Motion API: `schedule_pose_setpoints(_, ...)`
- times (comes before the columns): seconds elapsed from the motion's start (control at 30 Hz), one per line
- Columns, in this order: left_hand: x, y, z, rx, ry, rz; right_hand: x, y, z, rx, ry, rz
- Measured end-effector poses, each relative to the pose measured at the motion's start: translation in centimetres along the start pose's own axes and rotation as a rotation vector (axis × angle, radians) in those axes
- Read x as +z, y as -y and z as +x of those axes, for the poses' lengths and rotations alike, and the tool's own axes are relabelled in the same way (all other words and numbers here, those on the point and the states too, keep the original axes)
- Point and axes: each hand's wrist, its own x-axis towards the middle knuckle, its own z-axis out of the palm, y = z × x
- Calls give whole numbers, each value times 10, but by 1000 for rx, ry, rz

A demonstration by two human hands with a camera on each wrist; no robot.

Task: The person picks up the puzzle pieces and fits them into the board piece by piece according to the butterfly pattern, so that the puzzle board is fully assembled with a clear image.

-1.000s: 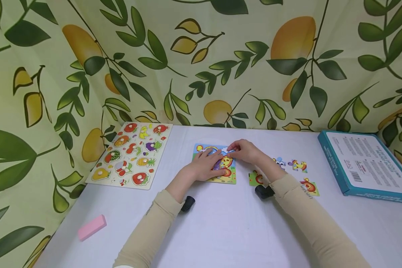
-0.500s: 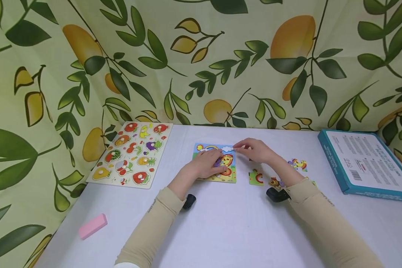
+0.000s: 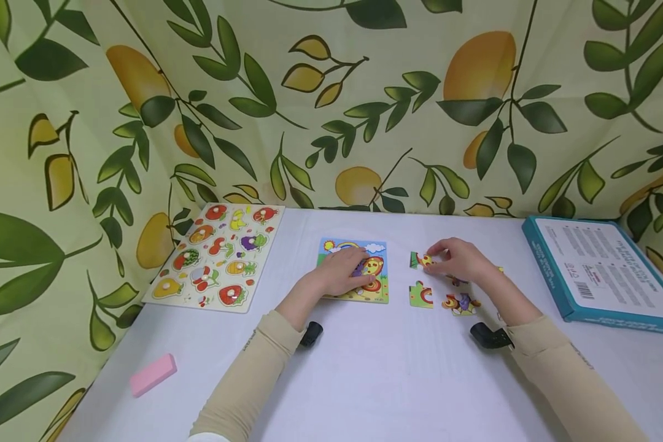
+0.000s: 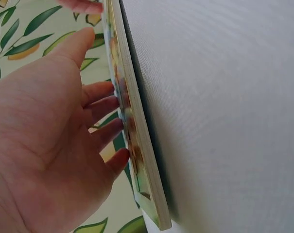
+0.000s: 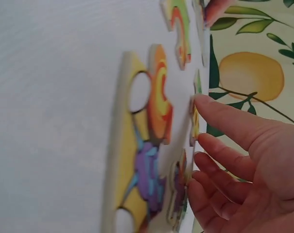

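Observation:
My left hand rests flat across a small square picture puzzle with a sun, a rainbow and clouds along its top. In the left wrist view, its fingertips touch the face of the board. To the right, my right hand pinches a puzzle piece in green, red and yellow, close to the tabletop. In the right wrist view, thumb and forefinger meet the edges of this piece. Just below it lies a green piece with a red arc. Another piece with purple and orange lies under my right wrist.
A wooden fruit puzzle board lies at the back left. Nearer on the left is a pink block. A flat teal-edged box lies at the right. Patterned cloth hangs behind the white table.
My right hand has left the puzzle's upper right edge and moved right to the loose pieces, where it now pinches one. My left hand stays on the puzzle, its fingers drawn in slightly.

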Motion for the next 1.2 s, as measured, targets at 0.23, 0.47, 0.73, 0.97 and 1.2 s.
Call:
schedule_pose_setpoints(0.23, 3, 3, 3, 21, -65, -118, 3, -4, -2, 22, -37, 22)
schedule_pose_setpoints(0.47, 0, 6, -5, -4, -130, -287, 8, 2, -6, -5, -85, 119)
schedule_pose_setpoints(0.73, -6, 15, -49, -135, -133, -284, 22, 30, 2, 9, -84, 383)
schedule_pose_setpoints(0.97, -1, 29, -75, -172, -47, -271, 55, 75, 18, 26, 14, 648)
schedule_pose_setpoints(1.2, 0, 31, -78, -162, -61, -280, 80, 107, 35, -24, 14, 532)
